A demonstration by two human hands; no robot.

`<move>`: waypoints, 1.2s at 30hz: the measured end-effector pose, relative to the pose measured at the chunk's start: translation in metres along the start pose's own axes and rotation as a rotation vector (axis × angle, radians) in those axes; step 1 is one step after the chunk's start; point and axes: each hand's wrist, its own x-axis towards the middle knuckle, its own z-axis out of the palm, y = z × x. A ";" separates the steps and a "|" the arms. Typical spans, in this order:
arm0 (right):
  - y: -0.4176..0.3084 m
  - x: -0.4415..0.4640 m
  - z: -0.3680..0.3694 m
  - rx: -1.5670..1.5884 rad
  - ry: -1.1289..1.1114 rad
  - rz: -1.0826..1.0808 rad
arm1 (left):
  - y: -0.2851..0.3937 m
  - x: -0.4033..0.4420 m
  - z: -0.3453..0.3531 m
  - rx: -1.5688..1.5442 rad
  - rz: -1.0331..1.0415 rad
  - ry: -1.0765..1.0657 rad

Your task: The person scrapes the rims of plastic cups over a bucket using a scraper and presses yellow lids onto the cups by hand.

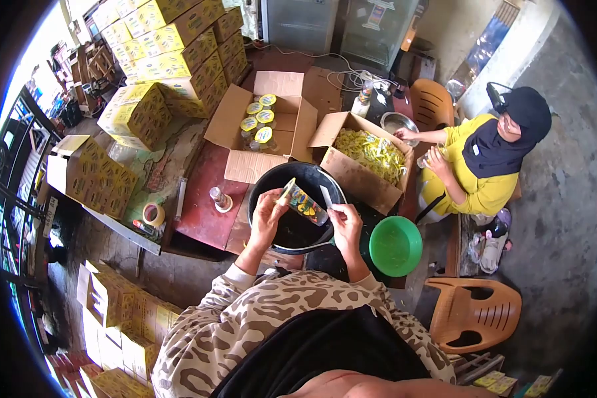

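Observation:
My left hand (pixel 268 213) grips the lid end of a clear jar (pixel 306 204) with a colourful label, tilted over a black bucket (pixel 251 199). In my right hand (pixel 345 224), between thumb and fingers, is a small whitish strip (pixel 326 196), close to the base end of the jar. Behind the bucket, an open carton (pixel 235 126) holds several jars with yellow lids. Another carton (pixel 371 187), to its right, is filled with yellow-green strips (pixel 370 152). A green basin (pixel 396 246) stands right of the bucket.
A co-worker (pixel 487 156) sits at the right, one hand at a metal bowl (pixel 399 122). Yellow cartons (pixel 172 53) are stacked at the back left. A small bottle (pixel 220 199) and a tape roll (pixel 154 214) lie left. An orange chair (pixel 438 302) stands at the lower right.

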 end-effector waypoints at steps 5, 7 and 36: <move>-0.017 0.001 -0.002 -0.109 -0.024 -0.062 | 0.035 -0.003 -0.004 0.310 0.216 -0.032; -0.025 -0.001 0.006 -0.091 -0.019 -0.095 | 0.032 -0.002 -0.011 0.454 0.268 -0.036; -0.072 -0.026 0.044 -0.488 -0.164 -0.495 | 0.039 0.001 -0.028 0.894 0.382 0.079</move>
